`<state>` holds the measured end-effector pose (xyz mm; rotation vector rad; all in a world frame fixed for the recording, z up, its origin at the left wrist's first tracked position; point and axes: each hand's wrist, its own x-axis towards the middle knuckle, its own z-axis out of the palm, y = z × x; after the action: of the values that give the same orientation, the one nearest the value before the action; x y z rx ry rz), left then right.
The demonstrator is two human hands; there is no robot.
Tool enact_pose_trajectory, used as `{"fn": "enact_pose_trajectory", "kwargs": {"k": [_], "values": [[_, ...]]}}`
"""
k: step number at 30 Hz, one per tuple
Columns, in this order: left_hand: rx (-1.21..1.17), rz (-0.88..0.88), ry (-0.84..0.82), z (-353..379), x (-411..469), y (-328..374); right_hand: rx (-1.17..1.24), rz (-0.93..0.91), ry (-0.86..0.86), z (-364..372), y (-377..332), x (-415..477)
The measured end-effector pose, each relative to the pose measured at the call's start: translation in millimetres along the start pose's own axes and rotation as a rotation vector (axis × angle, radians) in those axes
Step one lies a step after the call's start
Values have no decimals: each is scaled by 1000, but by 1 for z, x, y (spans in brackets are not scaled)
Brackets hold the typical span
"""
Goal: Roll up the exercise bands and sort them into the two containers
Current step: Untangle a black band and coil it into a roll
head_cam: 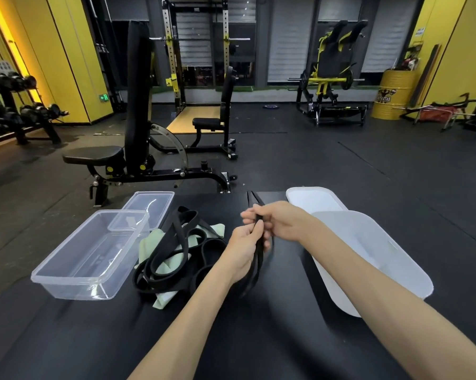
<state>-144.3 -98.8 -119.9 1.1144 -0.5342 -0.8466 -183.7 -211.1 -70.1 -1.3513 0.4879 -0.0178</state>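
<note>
Where the black table [258,338] starts on the left: clear tub [75,289], its clear lid [160,197] just behind. Next, pile of bands [173,250]: flat black loops, loose, tangled over pale green ones. Centre: left hand [241,256] curled round one black band [258,263], right hand [279,223] pinching the same band just above. Band is flat, narrow, matte, strands doubled; top end pokes past the right hand, lower part hangs blurred. Right: white tub [382,270], white lid [311,200] behind it.
</note>
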Motion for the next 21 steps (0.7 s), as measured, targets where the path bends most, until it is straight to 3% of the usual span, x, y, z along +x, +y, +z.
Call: {"fn": "enact_pose_trajectory", "kwargs": {"k": [4,10,16,21], "values": [[28,-65,-15,-4,-9,-8,192,-129,91,-5,-6,1],[-25,-129,18,-9,-23,-19,59,-28,34,6,29,-11],[-41,-149,25,-4,-36,-22,274,-122,50,2,21,-13],[-82,-148,138,-2,-45,-20,24,-39,34,20,42,-29]]}}
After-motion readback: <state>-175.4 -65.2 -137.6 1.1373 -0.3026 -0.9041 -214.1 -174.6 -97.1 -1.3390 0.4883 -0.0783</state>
